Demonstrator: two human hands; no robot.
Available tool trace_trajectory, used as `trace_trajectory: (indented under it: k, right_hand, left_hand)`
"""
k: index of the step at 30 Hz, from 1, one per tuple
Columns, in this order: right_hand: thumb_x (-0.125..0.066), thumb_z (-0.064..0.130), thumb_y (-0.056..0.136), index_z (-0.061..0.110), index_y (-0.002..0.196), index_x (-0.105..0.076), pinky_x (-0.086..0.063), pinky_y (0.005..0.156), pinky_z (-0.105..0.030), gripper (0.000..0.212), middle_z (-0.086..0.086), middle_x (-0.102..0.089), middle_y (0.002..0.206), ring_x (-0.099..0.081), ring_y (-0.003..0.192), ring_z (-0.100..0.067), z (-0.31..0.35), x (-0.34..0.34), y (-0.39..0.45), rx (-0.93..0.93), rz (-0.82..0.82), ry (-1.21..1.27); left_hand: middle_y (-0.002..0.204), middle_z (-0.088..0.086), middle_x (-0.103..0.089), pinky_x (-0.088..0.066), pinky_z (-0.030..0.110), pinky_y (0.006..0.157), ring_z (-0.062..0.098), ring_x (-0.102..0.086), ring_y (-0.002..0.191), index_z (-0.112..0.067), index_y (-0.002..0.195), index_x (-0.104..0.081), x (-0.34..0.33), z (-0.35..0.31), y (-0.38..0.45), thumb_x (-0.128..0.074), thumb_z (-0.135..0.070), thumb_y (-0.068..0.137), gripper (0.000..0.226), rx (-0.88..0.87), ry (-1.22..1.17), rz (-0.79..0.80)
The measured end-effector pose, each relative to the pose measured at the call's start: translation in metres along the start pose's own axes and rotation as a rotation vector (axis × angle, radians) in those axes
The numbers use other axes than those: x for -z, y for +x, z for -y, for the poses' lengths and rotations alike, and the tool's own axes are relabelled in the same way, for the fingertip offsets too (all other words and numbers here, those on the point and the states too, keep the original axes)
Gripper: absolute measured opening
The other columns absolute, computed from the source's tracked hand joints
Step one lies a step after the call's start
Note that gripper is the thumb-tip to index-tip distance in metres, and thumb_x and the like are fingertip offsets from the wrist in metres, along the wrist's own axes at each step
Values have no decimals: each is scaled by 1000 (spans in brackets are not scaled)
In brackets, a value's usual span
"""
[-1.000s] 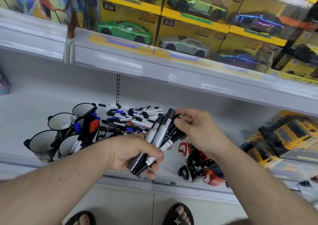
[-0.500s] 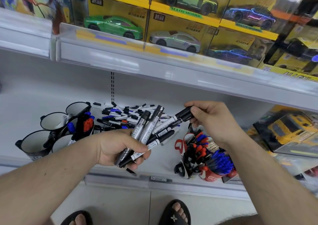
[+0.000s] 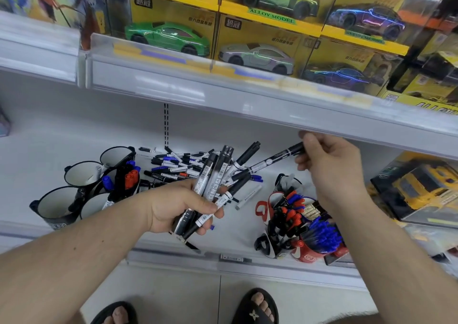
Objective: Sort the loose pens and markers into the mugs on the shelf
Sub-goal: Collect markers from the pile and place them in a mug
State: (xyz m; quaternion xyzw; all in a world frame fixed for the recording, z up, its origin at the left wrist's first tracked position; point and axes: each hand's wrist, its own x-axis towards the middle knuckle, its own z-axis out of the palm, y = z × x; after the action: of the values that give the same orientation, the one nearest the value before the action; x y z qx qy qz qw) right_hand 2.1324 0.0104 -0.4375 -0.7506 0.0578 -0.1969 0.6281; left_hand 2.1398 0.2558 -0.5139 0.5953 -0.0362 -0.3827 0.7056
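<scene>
My left hand grips a bundle of black-and-white markers fanned upward over the white shelf. My right hand pinches the black cap end of one marker, drawn out to the right from the bundle. Behind lies a pile of loose pens and markers. At the left stand several black mugs, one holding red, blue and black markers. At the right, red and black mugs hold red pens and blue pens.
The upper shelf's edge overhangs just above my right hand, with boxed toy cars on it. A yellow toy truck box lies at the right. A single grey pen lies on the shelf. My sandalled feet are below.
My right hand has drawn one marker up and to the right, away from the bundle. My left hand keeps its grip on the rest and has barely moved.
</scene>
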Motion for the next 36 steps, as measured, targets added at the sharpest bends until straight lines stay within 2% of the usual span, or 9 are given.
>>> trace_trajectory:
  k: [6,10,12,15,18,24,28,33,36]
  right_hand:
    - [-61,11,95,16,92,-64,-52,54,-21,7,-1,-63,70,-59,54,-9,-28,25,7,-25,-207,-38]
    - [-67,15,91,21,83,-61,-55,63,-28,12,-5,-67,74,-64,61,-12,-52,56,21,-11,-286,-282]
    - [-69,21,90,23,83,-62,-55,72,-34,10,-3,-69,79,-67,73,-18,-74,66,28,-34,-251,-459]
    - [-66,21,92,14,96,-67,-44,75,-24,8,2,-66,85,-62,81,-16,-109,68,34,-79,-206,-656]
    - [-63,18,93,10,101,-67,-43,79,-23,12,0,-67,90,-61,86,-17,-141,61,41,-137,-228,-688]
    - [-60,21,94,11,101,-71,-49,74,-26,16,-7,-74,94,-67,88,-27,-202,37,55,-229,-122,-886]
    - [-61,28,90,19,96,-73,-55,76,-33,16,-7,-73,94,-66,89,-30,-233,31,66,-336,36,-1090]
    - [-58,22,89,13,89,-71,-54,67,-31,16,-9,-70,86,-64,80,-29,-235,27,84,-366,166,-1276]
    - [-55,22,91,12,85,-67,-52,63,-31,17,-7,-66,80,-63,76,-29,-214,26,84,-330,185,-1322]
  left_hand:
    - [73,12,-69,-53,31,53,22,-57,55,-3,98,-61,0,11,8,-70,4,69,31,2,-27,-115]
    - [77,11,-71,-54,30,53,22,-59,57,-3,102,-60,-3,21,22,-67,7,79,26,-6,-52,-156]
    - [77,11,-71,-54,30,52,21,-59,55,-3,100,-60,-6,23,28,-62,8,84,19,4,-75,-169]
    - [80,12,-71,-52,30,51,21,-58,56,-2,98,-61,-12,26,40,-58,7,88,14,27,-65,-160]
    - [79,10,-71,-52,29,50,21,-59,58,-2,101,-61,-17,27,51,-59,6,88,15,35,-57,-163]
    - [76,8,-70,-51,28,50,20,-60,58,-8,96,-64,-21,26,60,-58,6,87,18,59,-86,-106]
    - [75,10,-67,-49,27,49,20,-57,53,-1,102,-62,-18,26,57,-70,3,65,38,69,-99,-17]
    - [73,9,-64,-48,27,49,19,-55,51,4,119,-59,-10,27,54,-61,-4,63,56,63,-155,67]
    - [72,8,-62,-47,26,49,18,-55,51,-6,105,-72,-7,22,49,-70,-4,58,47,79,-234,161]
